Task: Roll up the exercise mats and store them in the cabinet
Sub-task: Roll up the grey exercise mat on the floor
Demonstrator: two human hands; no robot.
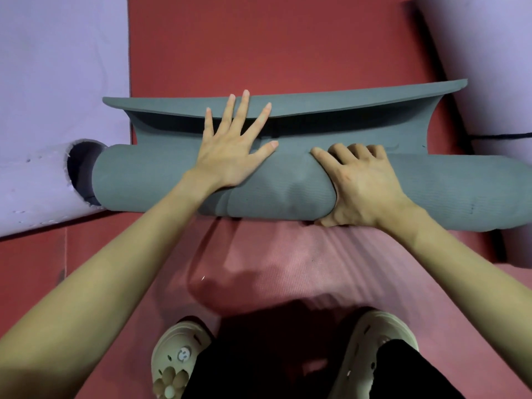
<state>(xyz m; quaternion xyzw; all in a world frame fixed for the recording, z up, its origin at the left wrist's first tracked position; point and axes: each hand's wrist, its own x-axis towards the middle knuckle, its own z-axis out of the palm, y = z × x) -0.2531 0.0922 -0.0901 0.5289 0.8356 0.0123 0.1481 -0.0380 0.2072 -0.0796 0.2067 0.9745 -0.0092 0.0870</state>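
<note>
The grey mat (161, 180) (nearly rolled) lies under both hands (230, 151).

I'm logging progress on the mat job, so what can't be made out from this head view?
- Cabinet: nowhere in the head view.
- Grey mat: right end cut off by the frame edge.
- Right hand: its fingers curl over the roll, tips hidden.
- Lilac rolled mat: its length runs off the left edge.
</note>
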